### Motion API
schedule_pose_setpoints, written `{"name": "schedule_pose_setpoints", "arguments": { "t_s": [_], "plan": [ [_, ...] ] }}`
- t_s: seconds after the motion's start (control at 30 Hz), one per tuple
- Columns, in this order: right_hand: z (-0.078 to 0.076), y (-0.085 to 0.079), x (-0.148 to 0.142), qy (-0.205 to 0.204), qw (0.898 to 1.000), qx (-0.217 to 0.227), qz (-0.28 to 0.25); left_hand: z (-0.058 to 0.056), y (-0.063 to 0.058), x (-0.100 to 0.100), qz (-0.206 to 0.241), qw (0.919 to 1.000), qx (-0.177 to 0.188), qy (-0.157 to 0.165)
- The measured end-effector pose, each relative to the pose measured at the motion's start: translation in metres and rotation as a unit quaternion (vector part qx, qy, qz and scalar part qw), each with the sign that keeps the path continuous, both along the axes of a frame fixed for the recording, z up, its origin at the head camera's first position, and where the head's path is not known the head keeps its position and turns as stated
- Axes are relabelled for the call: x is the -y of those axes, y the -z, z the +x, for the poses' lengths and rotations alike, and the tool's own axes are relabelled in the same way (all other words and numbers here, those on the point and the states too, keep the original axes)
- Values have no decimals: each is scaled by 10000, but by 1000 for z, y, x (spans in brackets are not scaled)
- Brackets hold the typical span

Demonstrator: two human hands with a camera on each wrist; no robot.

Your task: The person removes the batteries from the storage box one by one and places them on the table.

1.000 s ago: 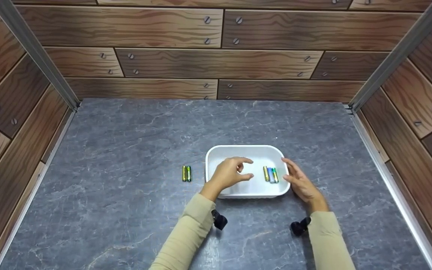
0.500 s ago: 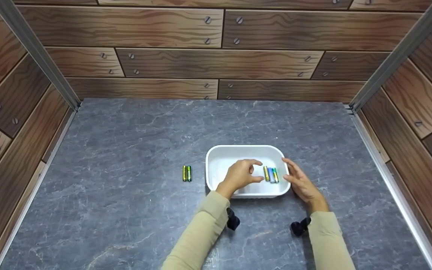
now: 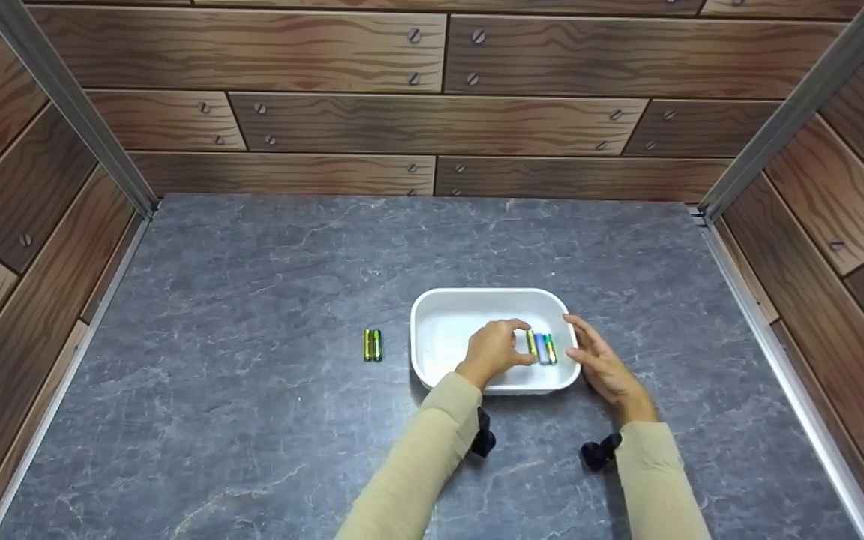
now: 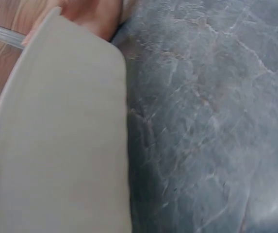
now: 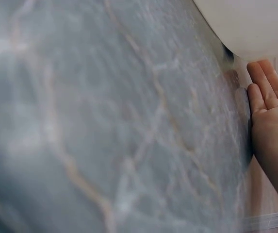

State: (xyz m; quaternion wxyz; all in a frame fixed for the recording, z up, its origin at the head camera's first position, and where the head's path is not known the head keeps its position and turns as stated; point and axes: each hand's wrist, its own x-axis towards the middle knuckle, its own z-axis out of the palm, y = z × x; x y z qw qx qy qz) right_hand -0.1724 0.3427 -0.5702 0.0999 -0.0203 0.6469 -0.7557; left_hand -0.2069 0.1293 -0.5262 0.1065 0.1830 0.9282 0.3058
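Observation:
A white rectangular plastic tub stands before me. In the head view, three small cylindrical batteries lie side by side in its right end: a gold one, a blue one and a green one. My left hand reaches into the tub, thumb and forefinger spread in a C, their tips right by the ends of the gold battery. My right hand holds the tub's right end, thumb over the rim. Its lower fingers lie along the outer wall in the right wrist view.
Two more batteries, gold and green, lie side by side on the grey marbled table left of the tub. Wood-patterned walls with metal corner posts enclose the table at the back and both sides.
My left hand has moved right across the tub, from over its middle to the gold battery. The right hand, the tub and all the batteries have stayed in place.

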Motion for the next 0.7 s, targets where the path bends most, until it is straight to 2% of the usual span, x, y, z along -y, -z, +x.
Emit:
{"name": "schedule_pose_setpoints", "arguments": {
  "t_s": [0.17, 0.4, 0.7],
  "plan": [
    [-1, -1, -1, -20, 10000, -1, 52, 0, 3, -11, -513, 9986, 143, -75],
    [0, -1, -3, -117, 9999, 28, 24, 0, 5, -22, -1240, 9923, 35, -8],
    [-1, 0, -4, -213, 9997, -28, -76, 0, 9, -25, -1425, 9898, -77, 6]
  ]
}}
